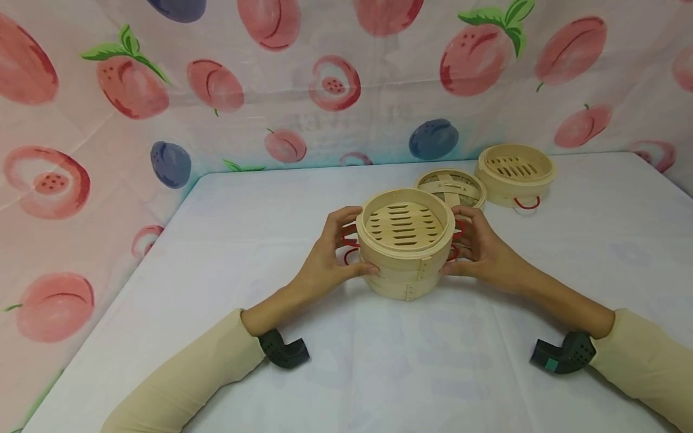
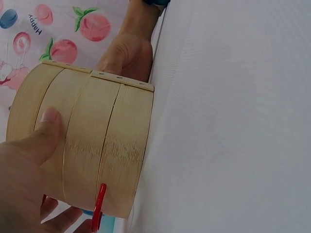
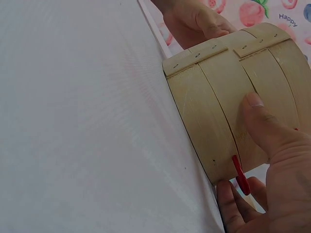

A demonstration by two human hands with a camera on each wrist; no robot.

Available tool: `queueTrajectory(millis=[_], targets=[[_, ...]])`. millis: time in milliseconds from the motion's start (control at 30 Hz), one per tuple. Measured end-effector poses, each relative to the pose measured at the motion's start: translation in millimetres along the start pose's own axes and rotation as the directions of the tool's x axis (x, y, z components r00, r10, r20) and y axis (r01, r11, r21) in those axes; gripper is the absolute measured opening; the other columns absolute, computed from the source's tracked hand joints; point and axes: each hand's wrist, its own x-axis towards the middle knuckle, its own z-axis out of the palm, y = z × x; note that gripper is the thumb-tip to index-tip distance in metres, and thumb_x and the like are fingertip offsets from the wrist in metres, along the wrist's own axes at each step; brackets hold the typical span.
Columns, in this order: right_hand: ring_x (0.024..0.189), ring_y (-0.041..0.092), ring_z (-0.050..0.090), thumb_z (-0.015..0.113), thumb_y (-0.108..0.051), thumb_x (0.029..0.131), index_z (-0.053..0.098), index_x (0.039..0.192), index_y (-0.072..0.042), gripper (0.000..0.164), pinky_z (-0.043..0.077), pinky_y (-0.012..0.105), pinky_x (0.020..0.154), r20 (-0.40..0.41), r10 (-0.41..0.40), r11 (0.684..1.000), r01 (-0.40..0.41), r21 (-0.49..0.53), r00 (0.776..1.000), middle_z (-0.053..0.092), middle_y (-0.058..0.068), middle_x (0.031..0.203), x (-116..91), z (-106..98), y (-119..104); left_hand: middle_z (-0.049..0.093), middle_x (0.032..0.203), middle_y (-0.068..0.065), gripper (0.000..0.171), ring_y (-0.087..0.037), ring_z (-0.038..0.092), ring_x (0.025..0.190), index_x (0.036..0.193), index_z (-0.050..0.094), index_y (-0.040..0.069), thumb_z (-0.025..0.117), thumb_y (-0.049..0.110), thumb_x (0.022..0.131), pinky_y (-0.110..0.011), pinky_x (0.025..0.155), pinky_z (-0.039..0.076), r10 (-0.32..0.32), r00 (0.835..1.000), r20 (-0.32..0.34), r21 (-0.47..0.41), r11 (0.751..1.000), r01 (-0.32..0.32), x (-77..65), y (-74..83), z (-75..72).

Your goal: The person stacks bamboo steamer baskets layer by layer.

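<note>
Two bamboo steamer baskets [image 1: 402, 264] stand stacked on the white table, with red handles at both sides and a slotted floor showing in the upper one. My left hand [image 1: 338, 246] grips the stack from the left, thumb on the front wall and fingers round the back. From the right, my right hand [image 1: 479, 249] holds it the same way. In the left wrist view the bamboo wall [image 2: 92, 141] lies under the left thumb. The right thumb presses the wall [image 3: 218, 97] in the right wrist view. Fingertips behind the stack are partly hidden.
Just behind the stack lies a round woven bamboo lid [image 1: 452, 183] with a strap across its top. Another bamboo steamer basket [image 1: 516, 174] with a red handle stands at the back right. A fruit-patterned cloth [image 1: 335, 132] hangs behind the white-covered table [image 1: 390, 373].
</note>
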Motion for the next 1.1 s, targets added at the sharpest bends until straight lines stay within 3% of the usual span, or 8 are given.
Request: queueTrajectory(millis=[200, 400, 567, 733, 1100], targets=[[0.110, 0.030, 0.042, 0.068, 0.014, 0.069, 0.012, 0.139, -0.017, 0.095, 0.045, 0.027, 0.082, 0.001, 0.007, 1.000, -0.007, -0.013, 1.000, 0.025, 0.012, 0.138, 1, 0, -1, 0.030, 0.132, -0.020, 0.084, -0.032, 0.041, 0.116, 0.129, 0.021, -0.005, 0.075, -0.007, 0.065, -0.040, 0.086, 0.043, 0.001, 1.000, 0.008, 0.002, 1.000, -0.001, 1.3, 1.0, -0.3], [0.105, 0.029, 0.045, 0.065, 0.014, 0.072, 0.015, 0.141, -0.016, 0.090, 0.046, 0.028, 0.079, 0.013, -0.014, 0.999, 0.014, -0.053, 1.000, 0.028, 0.012, 0.136, 1, -2, -2, 0.029, 0.132, -0.020, 0.083, -0.033, 0.040, 0.116, 0.129, 0.021, -0.005, 0.074, -0.009, 0.065, -0.039, 0.087, 0.042, 0.007, 1.000, 0.013, -0.008, 1.000, -0.007, 1.7, 0.5, -0.6], [0.101, 0.030, 0.045, 0.061, 0.013, 0.076, 0.017, 0.141, -0.017, 0.084, 0.046, 0.028, 0.077, 0.009, -0.003, 0.998, 0.003, -0.056, 1.000, 0.032, 0.012, 0.133, 1, -1, -3, 0.030, 0.134, -0.015, 0.088, -0.029, 0.039, 0.117, 0.131, 0.020, 0.000, 0.076, -0.005, 0.064, -0.040, 0.087, 0.042, 0.008, 1.000, 0.015, -0.016, 1.000, -0.008, 0.5, -10.0, 0.0], [0.104, 0.030, 0.044, 0.063, 0.012, 0.075, 0.017, 0.141, -0.019, 0.086, 0.046, 0.031, 0.080, 0.000, 0.023, 0.998, -0.023, -0.058, 1.000, 0.032, 0.010, 0.134, 1, 1, -6, 0.030, 0.131, -0.021, 0.090, -0.033, 0.040, 0.116, 0.128, 0.020, -0.005, 0.078, -0.008, 0.060, -0.041, 0.086, 0.042, 0.028, 0.999, 0.020, -0.014, 1.000, -0.028, 1.5, -0.4, 0.3], [0.104, 0.027, 0.044, 0.064, 0.010, 0.075, 0.020, 0.139, -0.015, 0.081, 0.046, 0.029, 0.080, 0.002, 0.001, 0.997, -0.001, -0.075, 1.000, 0.033, 0.011, 0.132, 1, 4, -6, 0.035, 0.125, -0.023, 0.090, -0.031, 0.041, 0.115, 0.124, 0.018, -0.005, 0.079, -0.008, 0.058, -0.039, 0.087, 0.042, 0.018, 1.000, 0.010, -0.005, 1.000, -0.018, 0.5, 0.4, 1.1]])
